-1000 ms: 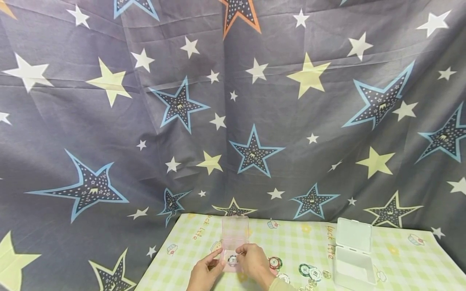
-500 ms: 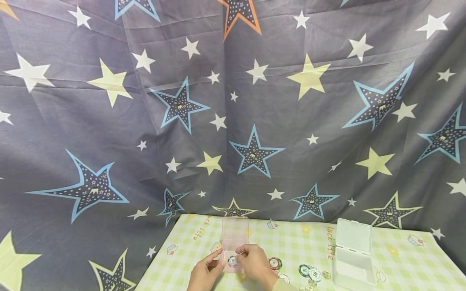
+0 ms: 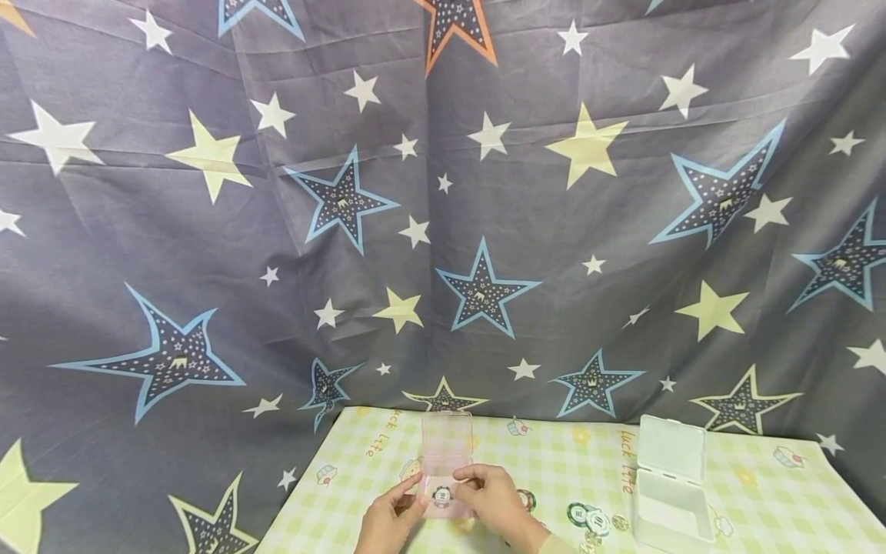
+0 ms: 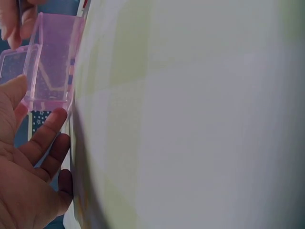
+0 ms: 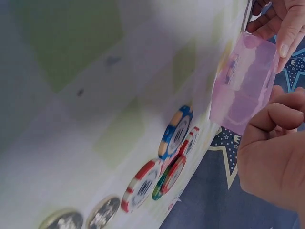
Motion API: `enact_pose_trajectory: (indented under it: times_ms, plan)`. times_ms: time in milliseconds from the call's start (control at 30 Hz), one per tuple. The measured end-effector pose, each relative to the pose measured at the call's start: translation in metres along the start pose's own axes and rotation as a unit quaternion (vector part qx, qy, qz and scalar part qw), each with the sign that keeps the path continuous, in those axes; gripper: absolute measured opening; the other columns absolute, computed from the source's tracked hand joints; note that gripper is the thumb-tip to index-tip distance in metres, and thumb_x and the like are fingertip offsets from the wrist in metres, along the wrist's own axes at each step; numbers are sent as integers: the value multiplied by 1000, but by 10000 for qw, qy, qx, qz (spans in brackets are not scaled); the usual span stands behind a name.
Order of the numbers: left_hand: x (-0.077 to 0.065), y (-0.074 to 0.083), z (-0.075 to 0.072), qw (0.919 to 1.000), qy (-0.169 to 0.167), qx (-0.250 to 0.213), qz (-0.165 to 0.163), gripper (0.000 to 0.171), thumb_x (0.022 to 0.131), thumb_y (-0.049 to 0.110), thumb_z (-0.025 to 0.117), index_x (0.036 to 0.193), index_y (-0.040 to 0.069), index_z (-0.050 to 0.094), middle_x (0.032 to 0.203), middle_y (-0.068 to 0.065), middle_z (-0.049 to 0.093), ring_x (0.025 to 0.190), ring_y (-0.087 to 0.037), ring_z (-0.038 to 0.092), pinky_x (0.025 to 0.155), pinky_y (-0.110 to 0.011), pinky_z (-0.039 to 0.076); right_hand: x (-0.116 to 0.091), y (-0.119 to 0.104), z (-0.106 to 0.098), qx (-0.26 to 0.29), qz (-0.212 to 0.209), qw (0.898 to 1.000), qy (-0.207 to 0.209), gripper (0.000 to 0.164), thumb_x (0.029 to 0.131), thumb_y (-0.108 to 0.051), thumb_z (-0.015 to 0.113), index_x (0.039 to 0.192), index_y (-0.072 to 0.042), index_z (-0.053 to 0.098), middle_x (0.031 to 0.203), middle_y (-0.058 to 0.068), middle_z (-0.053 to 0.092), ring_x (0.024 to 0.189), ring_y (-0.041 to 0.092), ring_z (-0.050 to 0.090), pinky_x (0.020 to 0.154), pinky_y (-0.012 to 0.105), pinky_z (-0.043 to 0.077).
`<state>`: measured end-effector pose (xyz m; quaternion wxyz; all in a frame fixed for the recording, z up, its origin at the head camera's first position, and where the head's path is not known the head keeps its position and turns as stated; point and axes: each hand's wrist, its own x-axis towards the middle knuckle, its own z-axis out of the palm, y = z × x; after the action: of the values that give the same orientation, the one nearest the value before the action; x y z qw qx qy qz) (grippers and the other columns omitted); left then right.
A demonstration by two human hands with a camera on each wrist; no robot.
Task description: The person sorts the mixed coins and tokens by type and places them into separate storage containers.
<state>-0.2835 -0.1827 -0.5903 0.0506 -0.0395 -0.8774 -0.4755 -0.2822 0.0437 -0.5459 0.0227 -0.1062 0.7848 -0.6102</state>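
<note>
A clear pink hinged box (image 3: pixel 447 438) stands on the table with its lid raised. One black-and-white poker chip (image 3: pixel 441 497) lies inside. My left hand (image 3: pixel 389 519) pinches the box's left wall between thumb and fingers; in the left wrist view, its index fingertip (image 4: pixel 59 114) touches the pink wall. At the box's right side is my right hand (image 3: pixel 494 498), fingers loosely bent and nothing visible between them. The right wrist view shows the right hand (image 5: pixel 276 148) beside the near end of the pink box (image 5: pixel 245 90).
Right of my right hand lie a red chip (image 3: pixel 529 500), green-edged chips (image 3: pixel 577 513) and gold coins (image 3: pixel 621 523). The right wrist view also has a blue chip (image 5: pixel 176 132). Farther right stands an open white box (image 3: pixel 673 452). A star-patterned curtain (image 3: pixel 388 269) hangs behind the checkered tablecloth (image 3: pixel 374 454).
My right hand has shifted a little to the right, away from the chip in the pink box, and now covers more of the red chip. The left hand stays in place.
</note>
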Motion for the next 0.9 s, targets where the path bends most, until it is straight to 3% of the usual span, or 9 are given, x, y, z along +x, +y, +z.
enact_pose_trajectory:
  times_ms: [300, 667, 900]
  plan:
    - [0, 0, 0, 9999, 111, 35, -49, 50, 96, 37, 80, 142, 20, 71, 106, -7, 82, 97, -21, 76, 90, -50, 62, -9, 1, -22, -292, -24, 9995, -89, 27, 96, -15, 76, 118, 2, 77, 87, 3, 74, 71, 9, 58, 59, 21, 47]
    - [-1, 6, 0, 9999, 64, 97, -104, 49, 97, 37, 80, 142, 22, 70, 109, -6, 82, 99, -20, 76, 91, -50, 61, -25, 12, -57, -448, 366, 9983, -109, 33, 99, -19, 76, 124, 3, 74, 88, 1, 73, 74, 14, 60, 61, 24, 48]
    - [-1, 5, -1, 9997, 87, 179, -127, 49, 96, 37, 80, 142, 21, 71, 109, -4, 82, 98, -19, 75, 90, -50, 60, -32, 20, -76, -374, 465, 9980, -182, 36, 100, -18, 74, 127, 6, 71, 86, 3, 75, 78, 23, 74, 67, 28, 56]
